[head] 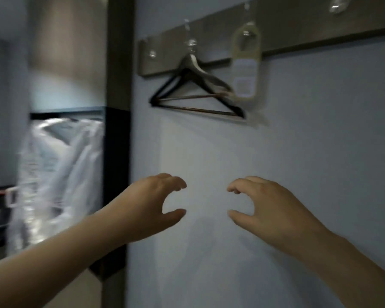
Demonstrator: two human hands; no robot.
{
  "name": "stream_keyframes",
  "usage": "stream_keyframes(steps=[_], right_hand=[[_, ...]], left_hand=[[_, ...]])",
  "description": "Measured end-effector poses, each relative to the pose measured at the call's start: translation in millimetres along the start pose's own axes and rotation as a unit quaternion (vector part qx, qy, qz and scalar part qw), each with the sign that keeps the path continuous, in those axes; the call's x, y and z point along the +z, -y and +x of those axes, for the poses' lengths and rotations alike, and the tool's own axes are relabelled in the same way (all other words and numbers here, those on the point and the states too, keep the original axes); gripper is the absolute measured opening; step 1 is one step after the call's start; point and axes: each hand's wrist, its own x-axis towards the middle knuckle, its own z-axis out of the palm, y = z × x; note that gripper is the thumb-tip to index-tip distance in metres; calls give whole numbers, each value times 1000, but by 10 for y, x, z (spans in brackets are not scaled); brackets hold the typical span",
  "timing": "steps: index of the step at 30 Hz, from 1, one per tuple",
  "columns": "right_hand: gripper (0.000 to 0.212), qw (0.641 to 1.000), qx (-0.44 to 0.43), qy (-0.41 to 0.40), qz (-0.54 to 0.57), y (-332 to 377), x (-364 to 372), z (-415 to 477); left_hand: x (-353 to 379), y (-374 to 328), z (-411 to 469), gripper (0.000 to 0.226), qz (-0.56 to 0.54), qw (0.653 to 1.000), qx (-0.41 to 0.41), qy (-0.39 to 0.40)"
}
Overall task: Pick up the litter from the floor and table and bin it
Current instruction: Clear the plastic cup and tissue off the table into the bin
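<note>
My left hand (151, 203) and my right hand (262, 205) are raised in front of a pale wall, a short gap between them. Both have loosely curled fingers with the thumb apart below, and neither holds anything. No litter, table, floor litter or bin shows in this blurred view.
A pale wall (298, 174) fills the right. A wooden hook rail (298, 34) on it carries dark hangers (193, 96) and a door tag (246, 63). A dark door frame (118, 130) stands left of the wall. Clear plastic garment covers (58, 170) hang beyond it at the left.
</note>
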Motion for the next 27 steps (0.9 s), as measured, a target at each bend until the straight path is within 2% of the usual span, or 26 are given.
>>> stream_keyframes(steps=[7,15,21,27], right_hand=[[43,984,-139,1,107,1843,822,908],[40,954,-240,31,177,3619,1531,1578],[42,932,-300,56,194,4392,2051,2042],[37,923,-326,60,194,4813,2614,2619]], left_hand=[[-835,1473,-1299,51,87,989,-119,0],[-1414,2612,-2546,52,144,955,-259,22],[-1498,3277,-3006,52,164,931,-327,11],[-1381,4012,-3022,50,183,923,-337,17]])
